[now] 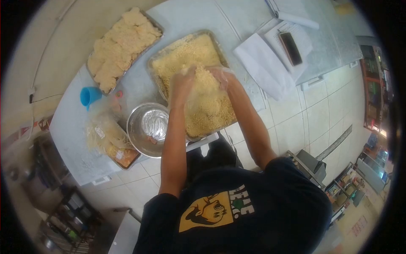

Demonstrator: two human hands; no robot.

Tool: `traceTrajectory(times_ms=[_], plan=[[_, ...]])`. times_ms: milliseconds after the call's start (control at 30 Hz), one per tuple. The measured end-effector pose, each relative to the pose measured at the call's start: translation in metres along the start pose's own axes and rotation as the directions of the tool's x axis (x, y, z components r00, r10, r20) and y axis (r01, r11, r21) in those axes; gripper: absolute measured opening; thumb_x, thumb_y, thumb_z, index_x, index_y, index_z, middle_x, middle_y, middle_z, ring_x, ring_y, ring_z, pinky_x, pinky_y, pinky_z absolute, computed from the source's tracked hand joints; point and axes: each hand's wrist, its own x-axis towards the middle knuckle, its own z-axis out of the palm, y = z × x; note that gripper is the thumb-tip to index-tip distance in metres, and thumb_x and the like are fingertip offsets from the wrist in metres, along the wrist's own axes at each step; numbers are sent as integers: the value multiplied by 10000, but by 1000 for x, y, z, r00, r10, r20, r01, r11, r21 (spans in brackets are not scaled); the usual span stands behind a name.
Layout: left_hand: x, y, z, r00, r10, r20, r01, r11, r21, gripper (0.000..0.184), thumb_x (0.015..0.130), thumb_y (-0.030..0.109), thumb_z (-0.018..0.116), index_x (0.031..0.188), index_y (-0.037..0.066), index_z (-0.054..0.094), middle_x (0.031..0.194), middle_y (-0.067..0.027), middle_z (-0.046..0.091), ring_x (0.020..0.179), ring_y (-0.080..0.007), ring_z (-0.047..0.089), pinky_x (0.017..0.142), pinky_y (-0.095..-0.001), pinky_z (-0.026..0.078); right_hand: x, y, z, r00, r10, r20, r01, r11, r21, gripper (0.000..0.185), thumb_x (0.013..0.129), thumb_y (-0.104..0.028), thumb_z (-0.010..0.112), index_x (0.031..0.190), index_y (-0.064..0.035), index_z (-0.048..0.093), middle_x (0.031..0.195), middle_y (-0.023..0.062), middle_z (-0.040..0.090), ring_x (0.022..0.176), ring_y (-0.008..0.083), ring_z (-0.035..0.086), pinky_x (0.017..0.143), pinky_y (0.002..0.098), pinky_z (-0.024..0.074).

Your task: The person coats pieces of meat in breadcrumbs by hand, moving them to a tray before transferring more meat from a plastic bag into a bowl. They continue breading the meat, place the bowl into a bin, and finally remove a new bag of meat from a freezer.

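A metal tray (157, 80) on the table holds a deep layer of yellow crumbs (207, 114). My left hand (184, 82) and my right hand (221, 77), both in clear plastic gloves, are cupped toward each other over the tray. Between them they hold a heaped mass of crumbs; whether a piece of food lies inside it is hidden. The fingers are partly covered by the crumbs and the loose plastic. Left of the tray stands a round metal bowl (134, 127), with shiny metal showing inside it.
A second tray of crumb-coated pieces (124, 42) lies at the upper left, near a blue mug (90, 96). Plastic bags (101, 131) rest on another pan (134, 161) by the bowl. Papers (258, 59) and a phone (290, 48) lie to the right.
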Motion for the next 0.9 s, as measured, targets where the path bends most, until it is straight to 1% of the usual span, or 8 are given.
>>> traceTrajectory(times_ms=[200,300,367,467,567,667,767,900], plan=[[-21,-33,-10,961,250,117,-260,963,69,571,857,328,629,1260,-65,532,1157,-263,617,1072,-341,603,932,-332,442,-61,48,-1,851,-508,132,517,768,-378,483,850,-289,639,1271,-78,531,1157,139,593,1161,217,514,910,307,443],[-44,-7,-28,927,276,255,-297,954,46,537,892,297,595,1300,-41,513,1227,-222,597,1112,-295,585,965,-327,424,-107,53,25,701,-709,81,528,439,-727,428,851,-312,586,1163,-19,587,1105,212,627,1064,307,598,876,431,472],[-47,-9,-33,891,330,311,-378,919,108,506,928,287,562,1312,-39,510,1273,-195,581,1128,-237,578,964,-324,417,-92,90,43,449,-867,216,283,-91,-955,581,889,-432,481,1316,-40,512,1350,238,494,1318,349,410,1078,546,289],[-21,-45,-23,917,357,177,-372,926,58,536,967,349,495,1333,-43,485,1364,-214,504,1259,-301,488,1043,-337,350,-77,90,56,562,-785,260,307,-94,-947,713,920,-543,357,1422,-38,396,1497,209,330,1433,340,208,1129,616,75],[-38,-46,-26,919,385,78,-393,910,131,484,950,323,504,1304,-7,508,1376,-203,488,1266,-336,468,1059,-381,347,-58,50,57,584,-762,279,266,-144,-953,728,925,-525,376,1444,-16,347,1506,193,323,1430,349,217,1130,597,118],[-64,-35,-22,991,103,-85,-106,994,-26,452,970,266,461,1325,-14,469,1379,-247,458,1284,-372,432,1072,-418,336,-62,47,57,555,-761,334,247,-233,-941,715,937,-504,369,1462,-22,310,1520,183,298,1438,346,194,1124,605,129],[-40,-114,7,822,510,-253,-367,814,451,474,964,204,436,1379,-20,388,1359,-302,435,1264,-418,430,1061,-438,335,-87,70,52,591,-672,447,291,-339,-895,695,960,-509,333,1480,-51,280,1546,169,244,1451,330,158,1106,642,128],[-46,-228,88,799,566,-202,-149,512,846,410,929,89,464,1318,-43,457,1319,-320,445,1133,-472,509,972,-483,429,-87,31,57,531,-741,410,356,-244,-902,694,955,-513,348,1495,-87,259,1574,156,162,1462,319,107,1083,687,98]])
